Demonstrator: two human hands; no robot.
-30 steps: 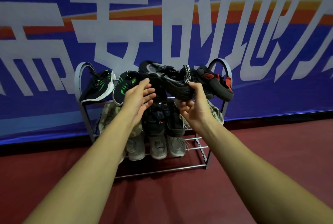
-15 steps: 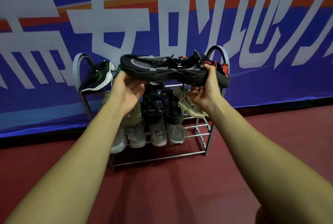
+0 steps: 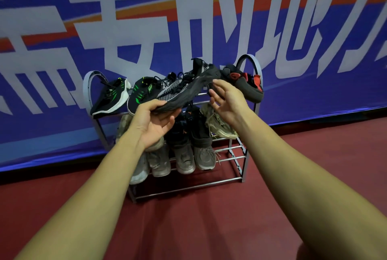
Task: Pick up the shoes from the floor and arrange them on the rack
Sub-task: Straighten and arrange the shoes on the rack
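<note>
L hand [image 3: 154, 122] pinches knit-mesh black shoe [image 3: 184, 90] toe; R hand [image 3: 227, 102] splayed, empty.

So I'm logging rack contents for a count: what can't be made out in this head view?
- Beige shoe on the rack's middle shelf, left: hidden behind the left hand.
- White shoe on the lower shelf: partly covered by the left forearm.
- Heel of the black-and-grey mesh shoe: whether the right hand touches it is unclear.
- Black-and-red shoe: toe end hidden by the mesh shoe.
</note>
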